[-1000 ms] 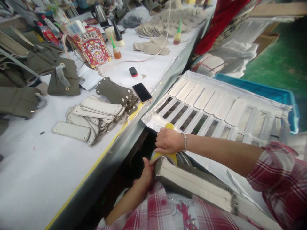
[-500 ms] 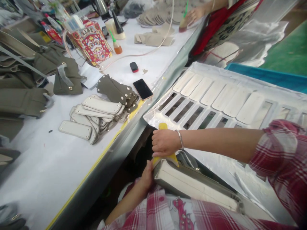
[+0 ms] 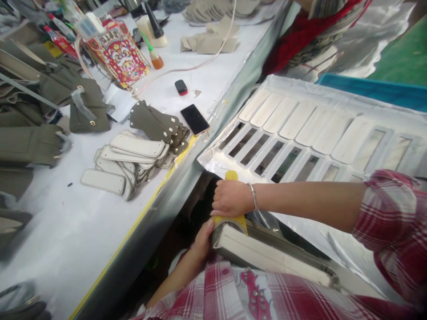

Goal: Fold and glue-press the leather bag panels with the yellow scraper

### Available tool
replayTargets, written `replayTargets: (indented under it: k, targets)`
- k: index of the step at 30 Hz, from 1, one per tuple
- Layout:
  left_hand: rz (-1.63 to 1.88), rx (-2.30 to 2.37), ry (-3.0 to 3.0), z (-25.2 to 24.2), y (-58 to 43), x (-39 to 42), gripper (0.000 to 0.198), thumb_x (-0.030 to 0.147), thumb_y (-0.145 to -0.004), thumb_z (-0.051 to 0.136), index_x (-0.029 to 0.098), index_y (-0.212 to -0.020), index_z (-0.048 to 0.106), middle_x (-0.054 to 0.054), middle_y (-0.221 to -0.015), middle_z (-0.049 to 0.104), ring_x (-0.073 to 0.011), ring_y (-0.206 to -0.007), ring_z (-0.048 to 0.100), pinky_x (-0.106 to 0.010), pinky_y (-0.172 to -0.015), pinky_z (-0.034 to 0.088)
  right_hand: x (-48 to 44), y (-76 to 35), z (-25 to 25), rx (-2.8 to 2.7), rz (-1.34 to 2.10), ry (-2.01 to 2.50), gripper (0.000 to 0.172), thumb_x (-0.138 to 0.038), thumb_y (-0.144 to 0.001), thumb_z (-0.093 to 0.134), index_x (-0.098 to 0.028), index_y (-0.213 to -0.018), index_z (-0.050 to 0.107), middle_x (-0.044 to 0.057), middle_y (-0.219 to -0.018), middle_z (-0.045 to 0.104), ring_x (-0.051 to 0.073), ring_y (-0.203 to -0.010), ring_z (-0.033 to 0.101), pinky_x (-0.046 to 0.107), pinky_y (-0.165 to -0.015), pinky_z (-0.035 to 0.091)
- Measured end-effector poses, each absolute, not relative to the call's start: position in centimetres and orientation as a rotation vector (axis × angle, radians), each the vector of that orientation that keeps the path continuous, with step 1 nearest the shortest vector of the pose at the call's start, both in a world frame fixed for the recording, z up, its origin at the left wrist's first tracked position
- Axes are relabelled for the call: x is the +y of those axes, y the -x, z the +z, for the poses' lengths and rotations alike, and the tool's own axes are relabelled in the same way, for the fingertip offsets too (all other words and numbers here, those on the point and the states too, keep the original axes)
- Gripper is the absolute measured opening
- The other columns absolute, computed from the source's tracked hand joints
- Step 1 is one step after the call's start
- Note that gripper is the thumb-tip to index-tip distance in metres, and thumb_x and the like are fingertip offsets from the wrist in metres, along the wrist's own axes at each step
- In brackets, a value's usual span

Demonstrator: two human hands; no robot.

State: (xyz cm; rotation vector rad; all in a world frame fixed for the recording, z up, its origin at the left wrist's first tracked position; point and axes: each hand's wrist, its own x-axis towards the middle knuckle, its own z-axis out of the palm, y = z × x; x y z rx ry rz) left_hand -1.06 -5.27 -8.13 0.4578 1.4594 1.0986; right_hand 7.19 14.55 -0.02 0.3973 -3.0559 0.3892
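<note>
My right hand (image 3: 231, 198), with a bangle at its wrist, is closed round the handle of a yellow hand tool (image 3: 230, 175). The tool's broad curved lower edge rests against the near end of an olive bag (image 3: 290, 238) with a pale panel (image 3: 263, 253). My left hand (image 3: 203, 238) grips that same end of the bag, thumb up along the side; its other fingers are mostly hidden. The bag lies across my lap, against the plaid shirt. The tool's exact kind cannot be made out.
On the white table (image 3: 60, 231) to the left lie pale strap pieces (image 3: 136, 144), olive pieces (image 3: 150, 120), a phone (image 3: 195, 119), a glue bottle (image 3: 155, 58) and olive bags (image 3: 88, 106). A white slotted rack (image 3: 213, 160) with pale panels (image 3: 300, 120) stands at the right.
The view has shifted slightly. Both hands keep nearly the same place on the tool and the bag. The other person's hand at the far table has gone out of view.
</note>
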Motion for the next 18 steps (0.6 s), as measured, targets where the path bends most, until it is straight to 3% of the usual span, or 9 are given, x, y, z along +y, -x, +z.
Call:
replayTargets:
  k: [6, 11, 18]
  targets:
    - [1.138, 1.371, -0.523, -7.7, 1.6, -4.8, 0.049, 0.057, -0.084, 0.041, 0.013, -0.088, 0.062, -0.007, -0.086, 0.065, -0.0211, -0.082, 0.058, -0.033, -0.079, 0.044, 14.1, -7.7, -0.3, -3.078, 0.414, -0.232, 0.047, -0.041, -0.093, 0.033, -0.017, -0.067, 0.063, 0.006, -0.066, 0.065, 0.015, -0.063, 0.052, 0.032, -0.068, 0.028]
    - [1.115, 1.355, -0.563, -6.6, 1.9, -4.3, 0.05, 0.055, -0.086, 0.04, 0.012, -0.098, 0.063, -0.007, -0.087, 0.066, -0.0205, -0.081, 0.058, -0.032, -0.077, 0.045, 13.7, -8.3, -0.3, -3.109, 0.442, -0.104, 0.048, -0.039, -0.094, 0.032, -0.017, -0.066, 0.063, 0.005, -0.064, 0.065, 0.015, -0.061, 0.053, 0.032, -0.064, 0.027]
    - [1.063, 1.485, -0.81, -5.5, 2.6, -3.8, 0.048, 0.05, -0.088, 0.039, 0.014, -0.108, 0.063, -0.009, -0.111, 0.063, -0.0257, -0.107, 0.053, -0.035, -0.092, 0.041, 12.4, -9.8, -0.8, -3.125, 0.543, 0.177, 0.046, -0.037, -0.096, 0.029, -0.016, -0.073, 0.063, 0.006, -0.071, 0.066, 0.016, -0.064, 0.054, 0.032, -0.065, 0.029]
